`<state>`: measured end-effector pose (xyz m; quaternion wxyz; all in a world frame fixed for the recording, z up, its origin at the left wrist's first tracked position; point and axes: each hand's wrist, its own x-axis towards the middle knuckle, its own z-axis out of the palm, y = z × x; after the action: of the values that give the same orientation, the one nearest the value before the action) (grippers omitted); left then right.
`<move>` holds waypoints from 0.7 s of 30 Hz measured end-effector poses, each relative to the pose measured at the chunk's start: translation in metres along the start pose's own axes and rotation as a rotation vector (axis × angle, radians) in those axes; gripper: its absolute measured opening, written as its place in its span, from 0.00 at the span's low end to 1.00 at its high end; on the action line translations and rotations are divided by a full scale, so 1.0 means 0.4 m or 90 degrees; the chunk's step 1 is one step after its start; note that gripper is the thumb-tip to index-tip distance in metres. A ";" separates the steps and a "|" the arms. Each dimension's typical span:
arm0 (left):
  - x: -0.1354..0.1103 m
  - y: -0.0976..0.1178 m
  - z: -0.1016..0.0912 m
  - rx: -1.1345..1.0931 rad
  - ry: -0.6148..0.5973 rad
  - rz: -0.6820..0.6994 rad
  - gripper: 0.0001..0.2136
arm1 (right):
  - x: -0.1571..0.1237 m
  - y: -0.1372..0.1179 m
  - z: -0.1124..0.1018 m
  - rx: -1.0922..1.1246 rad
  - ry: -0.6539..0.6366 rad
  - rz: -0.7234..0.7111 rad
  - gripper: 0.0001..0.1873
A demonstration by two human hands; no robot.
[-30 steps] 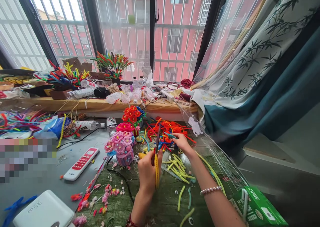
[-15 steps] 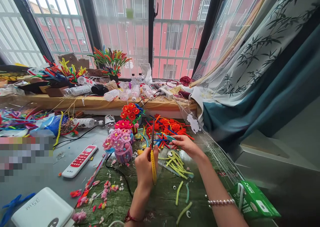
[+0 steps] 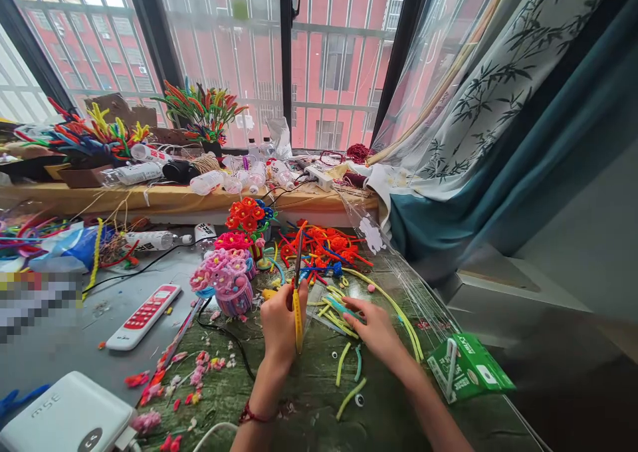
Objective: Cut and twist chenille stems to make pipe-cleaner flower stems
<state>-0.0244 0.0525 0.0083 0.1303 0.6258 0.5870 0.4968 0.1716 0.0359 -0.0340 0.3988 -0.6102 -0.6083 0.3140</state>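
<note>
My left hand, with a red bracelet at its wrist, is closed around yellow-handled scissors. Their dark blades point up and away from me. Beside it, my right hand pinches teal pipe cleaner pieces between thumb and fingers. It hovers over a pile of cut yellow-green pipe cleaner pieces. Long yellow-green pipe cleaners curve along the table to the right. Red and orange pipe cleaners lie heaped beyond the scissors, with a dark blue piece at their near edge.
Pipe cleaner flower pots stand left of my hands. Further left lie a white remote and a white device. A green carton sits at right. Plastic bottles crowd the windowsill. Fluffy scraps litter the table.
My right hand has come nearer with the teal pieces, from beside the red heap to above the yellow-green pile. The long yellow-green pipe cleaners now show. The view has shifted to the right.
</note>
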 end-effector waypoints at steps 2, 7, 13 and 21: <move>0.000 0.001 0.000 0.010 0.010 0.013 0.21 | -0.032 -0.009 -0.009 -0.086 0.043 -0.089 0.17; 0.001 0.010 -0.001 0.017 0.014 0.025 0.21 | -0.119 -0.004 -0.025 -0.218 0.038 -0.027 0.09; -0.002 0.007 0.004 0.020 0.005 0.025 0.21 | -0.180 -0.022 -0.006 -0.354 -0.029 0.116 0.08; -0.002 0.008 0.005 0.019 -0.009 0.009 0.21 | -0.183 -0.033 0.019 -0.368 0.020 0.149 0.07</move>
<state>-0.0208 0.0519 0.0095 0.1212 0.6354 0.5891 0.4844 0.1539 -0.0367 -0.0337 0.1789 -0.7692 -0.5917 0.1621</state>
